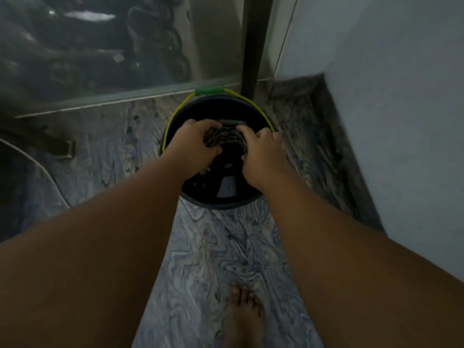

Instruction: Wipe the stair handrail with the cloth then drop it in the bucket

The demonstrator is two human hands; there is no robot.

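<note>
Both hands are reaching down over a dark bucket (221,200) that is standing on the marbled floor (216,249), in the middle of the scene. The left hand (194,144) is gripping the left part of a striped grey cloth (226,135), and the right hand (261,153) is gripping its right part. The fingers (247,129) of both hands are curling closed around the fabric, so each hand is holding the cloth. The cloth is hanging between the two hands, above the open mouth of the bucket and inside the circle of its rim. I cannot tell if the lower edge of the cloth is touching the inside of the bucket.

The bucket is having a yellow wire handle with a green grip (209,91), and this handle is lying back toward the far side. Inside the bucket, near the bottom, a pale grey shape is showing, but it is too dark to name it.

Just behind the bucket a dark upright post (253,46) is rising from the floor, and a glass panel (100,51) is standing to the far left of it. A pale wall (389,84) is filling the right side. A bare foot (242,317) is standing on the floor at the near edge, between the two forearms.
</note>
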